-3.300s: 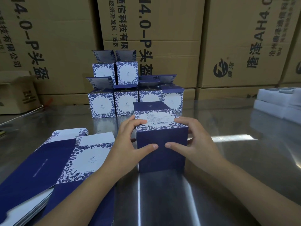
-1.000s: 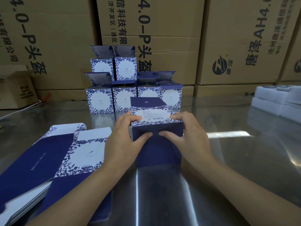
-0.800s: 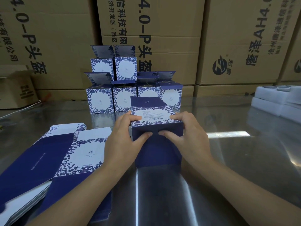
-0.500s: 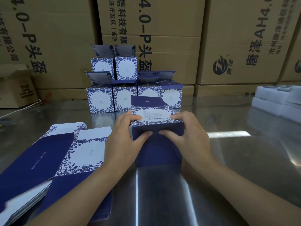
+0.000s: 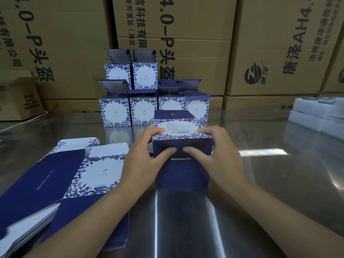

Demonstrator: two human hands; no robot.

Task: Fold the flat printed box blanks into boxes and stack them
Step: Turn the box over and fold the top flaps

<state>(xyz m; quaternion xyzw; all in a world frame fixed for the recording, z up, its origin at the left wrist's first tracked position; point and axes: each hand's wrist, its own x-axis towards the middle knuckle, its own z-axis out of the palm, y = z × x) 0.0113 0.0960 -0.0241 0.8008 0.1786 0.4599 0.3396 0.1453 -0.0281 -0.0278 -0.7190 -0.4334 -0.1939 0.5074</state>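
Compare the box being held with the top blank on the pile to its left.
The held box stands folded; the top blank lies flat. The left hand and right hand grip the held box; neither holds the top blank. The held box shows a barcode panel upward, the top blank a logo panel. Both are dark blue with leaf borders.
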